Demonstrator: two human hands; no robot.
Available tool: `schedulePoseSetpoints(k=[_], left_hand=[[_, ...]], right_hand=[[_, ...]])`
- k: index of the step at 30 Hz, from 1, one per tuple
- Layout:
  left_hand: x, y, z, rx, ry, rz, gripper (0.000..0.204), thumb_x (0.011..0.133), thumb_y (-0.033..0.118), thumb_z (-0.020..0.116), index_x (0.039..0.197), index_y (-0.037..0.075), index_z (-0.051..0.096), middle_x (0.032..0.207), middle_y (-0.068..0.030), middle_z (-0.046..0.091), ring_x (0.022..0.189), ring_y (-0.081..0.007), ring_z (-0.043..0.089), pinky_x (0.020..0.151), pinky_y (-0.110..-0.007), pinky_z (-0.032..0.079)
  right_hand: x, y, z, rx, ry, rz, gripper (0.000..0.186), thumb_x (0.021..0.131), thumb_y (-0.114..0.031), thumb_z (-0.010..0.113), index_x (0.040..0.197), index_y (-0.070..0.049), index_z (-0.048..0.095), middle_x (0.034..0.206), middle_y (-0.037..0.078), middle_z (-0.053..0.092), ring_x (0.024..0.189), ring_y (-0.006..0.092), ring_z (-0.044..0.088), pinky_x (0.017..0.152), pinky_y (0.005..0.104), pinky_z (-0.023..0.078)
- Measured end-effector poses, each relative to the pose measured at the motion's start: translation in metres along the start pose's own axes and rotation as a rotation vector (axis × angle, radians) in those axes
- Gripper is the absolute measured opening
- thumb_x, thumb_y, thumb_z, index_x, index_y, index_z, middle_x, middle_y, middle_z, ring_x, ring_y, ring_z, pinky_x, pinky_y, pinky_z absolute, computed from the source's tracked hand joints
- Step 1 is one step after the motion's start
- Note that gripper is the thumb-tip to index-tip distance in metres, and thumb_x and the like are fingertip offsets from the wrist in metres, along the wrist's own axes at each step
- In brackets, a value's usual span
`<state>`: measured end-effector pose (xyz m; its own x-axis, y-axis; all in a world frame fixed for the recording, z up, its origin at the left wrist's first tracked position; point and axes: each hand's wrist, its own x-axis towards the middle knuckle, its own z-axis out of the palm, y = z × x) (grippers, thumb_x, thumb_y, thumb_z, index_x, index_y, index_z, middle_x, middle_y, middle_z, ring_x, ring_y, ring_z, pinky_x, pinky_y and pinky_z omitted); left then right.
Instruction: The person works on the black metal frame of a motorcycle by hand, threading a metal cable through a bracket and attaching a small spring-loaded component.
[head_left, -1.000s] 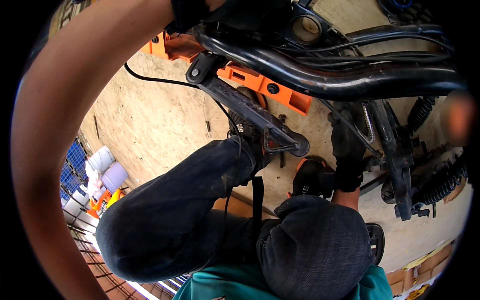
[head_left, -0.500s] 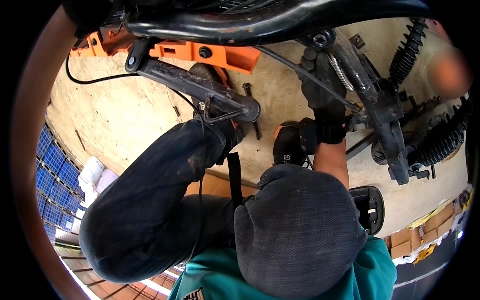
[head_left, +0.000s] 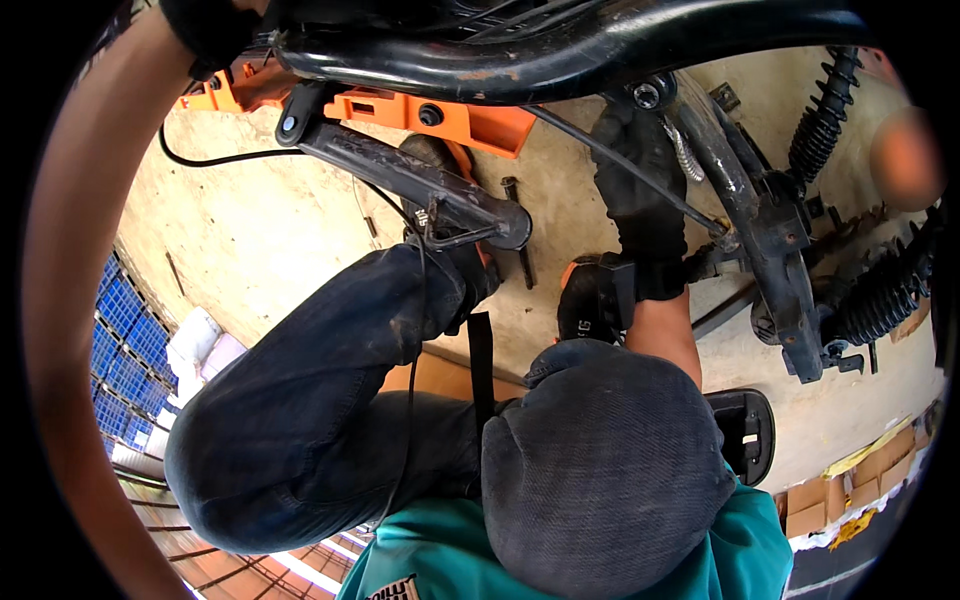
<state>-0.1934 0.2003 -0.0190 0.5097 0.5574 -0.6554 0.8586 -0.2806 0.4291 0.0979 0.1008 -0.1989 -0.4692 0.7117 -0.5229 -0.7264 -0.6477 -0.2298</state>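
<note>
Spreading beneath black frame (head_left: 500, 72), pale floor (head_left: 250, 235) beside crates (head_left: 122, 345)

honestly the whole scene is looking pretty bright, with the pale floor (head_left: 250, 230) nearly washing out on the left while the gloved right hand (head_left: 642, 208) is sinking into near-black. the glossy black tube (head_left: 560, 65) is catching streaks of glare. an orange blob (head_left: 908, 160) is sitting totally blurred at the right, and the fisheye is bending edges and blacking out the corners.
</note>
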Motion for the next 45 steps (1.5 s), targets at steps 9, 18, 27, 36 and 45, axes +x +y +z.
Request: schedulePoseSetpoints(k=[9, 18, 27, 36, 45], left_hand=[[0.004, -0.001, -0.001, -0.013, 0.003, -0.056, 0.019, 0.08, 0.014, 0.059, 0.09, -0.001, 0.065, 0.082, -0.022, 0.065, 0.076, -0.0361, 0.062, 0.07, -0.04, 0.049], [-0.034, 0.021, -0.015, -0.14, 0.19, -0.177, 0.019, 0.079, 0.008, 0.057, 0.093, 0.0, 0.066, 0.079, -0.0181, 0.067, 0.071, -0.0294, 0.064, 0.068, -0.037, 0.05], [-0.048, 0.037, -0.021, -0.385, 0.238, -0.064, 0.02, 0.086, 0.01, 0.06, 0.101, -0.003, 0.064, 0.082, -0.0134, 0.069, 0.076, -0.0191, 0.067, 0.068, -0.03, 0.055], [-0.055, 0.004, 0.01, -1.901, 0.146, -0.166, 0.035, 0.095, 0.017, 0.055, 0.119, -0.009, 0.051, 0.11, -0.0253, 0.062, 0.087, -0.0276, 0.069, 0.075, -0.029, 0.059], [-0.048, 0.03, 0.02, -0.852, 0.267, -0.17, 0.03, 0.086, 0.009, 0.065, 0.114, 0.003, 0.057, 0.106, -0.0155, 0.067, 0.1, -0.0206, 0.066, 0.087, -0.028, 0.056]], right_hand=[[0.012, -0.001, -0.013, -0.444, -0.028, -0.244, 0.035, 0.093, -0.009, 0.055, 0.126, 0.0, 0.051, 0.124, 0.017, 0.056, 0.108, 0.0285, 0.06, 0.092, 0.0428, 0.053], [0.027, -0.002, -0.044, -0.571, -0.13, -0.215, 0.044, 0.09, -0.007, 0.059, 0.132, -0.002, 0.045, 0.126, 0.018, 0.054, 0.11, 0.0316, 0.058, 0.089, 0.0412, 0.054], [0.025, 0.015, -0.058, -1.307, 0.06, -0.578, 0.044, 0.088, -0.006, 0.062, 0.13, -0.002, 0.047, 0.122, 0.015, 0.054, 0.109, 0.0243, 0.055, 0.09, 0.0335, 0.048], [0.022, 0.008, -0.061, -1.265, 0.122, -0.594, 0.043, 0.089, -0.012, 0.062, 0.128, -0.003, 0.047, 0.118, 0.013, 0.055, 0.102, 0.0222, 0.056, 0.084, 0.032, 0.049], [0.023, 0.011, -0.061, -1.267, 0.138, -0.609, 0.041, 0.09, -0.017, 0.062, 0.126, -0.004, 0.047, 0.113, 0.011, 0.056, 0.096, 0.0202, 0.057, 0.077, 0.0305, 0.05]])
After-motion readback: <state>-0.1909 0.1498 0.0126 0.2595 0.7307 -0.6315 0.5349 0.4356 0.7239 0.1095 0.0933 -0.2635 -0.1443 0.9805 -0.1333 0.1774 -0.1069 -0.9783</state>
